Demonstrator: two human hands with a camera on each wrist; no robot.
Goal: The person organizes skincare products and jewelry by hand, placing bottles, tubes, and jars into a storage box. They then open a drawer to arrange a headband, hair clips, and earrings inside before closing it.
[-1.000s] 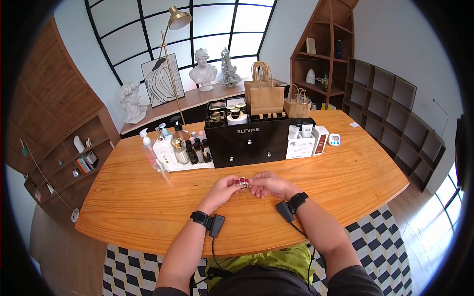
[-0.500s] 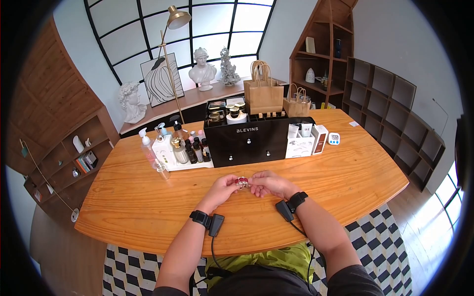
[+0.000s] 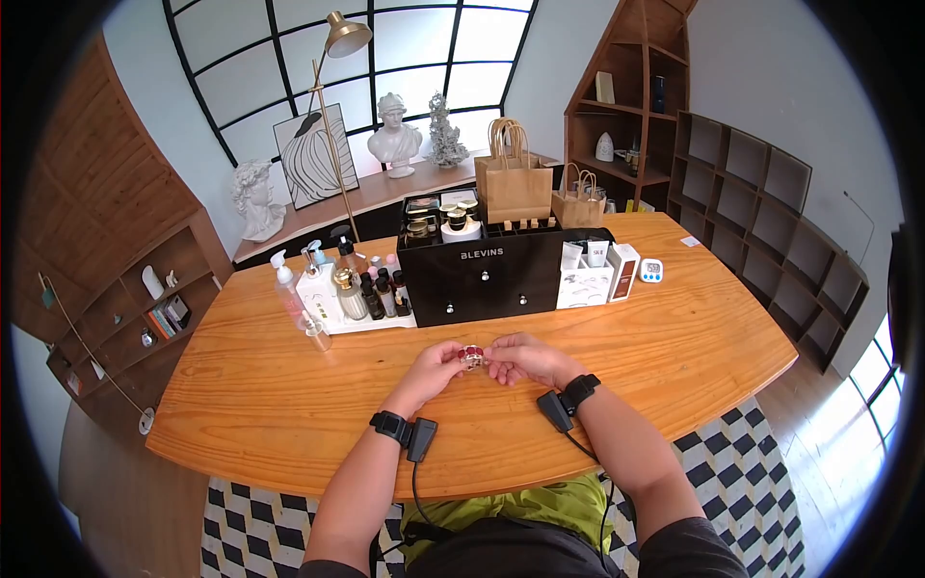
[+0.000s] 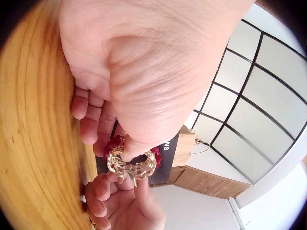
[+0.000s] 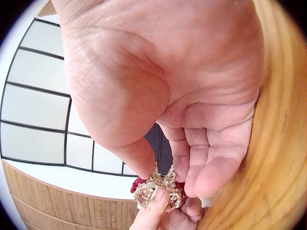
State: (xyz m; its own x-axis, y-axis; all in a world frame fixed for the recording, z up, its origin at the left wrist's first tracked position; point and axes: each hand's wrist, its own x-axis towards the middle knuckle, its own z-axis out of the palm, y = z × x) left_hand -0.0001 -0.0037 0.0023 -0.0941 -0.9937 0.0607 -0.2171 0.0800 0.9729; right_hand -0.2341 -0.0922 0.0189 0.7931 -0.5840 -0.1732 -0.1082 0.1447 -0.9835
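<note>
A small gold openwork hair claw with dark red pieces (image 3: 471,356) is held between both hands, just above the table in front of the black box. My left hand (image 3: 432,371) pinches its left side; the thumb reaches inside the gold frame (image 4: 133,167) in the left wrist view. My right hand (image 3: 528,360) pinches the opposite end between thumb and index finger, its other fingers curled loosely. From the right wrist, the gold prongs and red sides (image 5: 160,189) show between the fingertips of both hands.
Behind the hands stands a black drawer box (image 3: 487,282) with jars on top. Bottles (image 3: 378,296) and a white organizer are at its left, white boxes (image 3: 585,287) and a small timer (image 3: 652,272) at its right. A small bottle (image 3: 319,336) stands front left.
</note>
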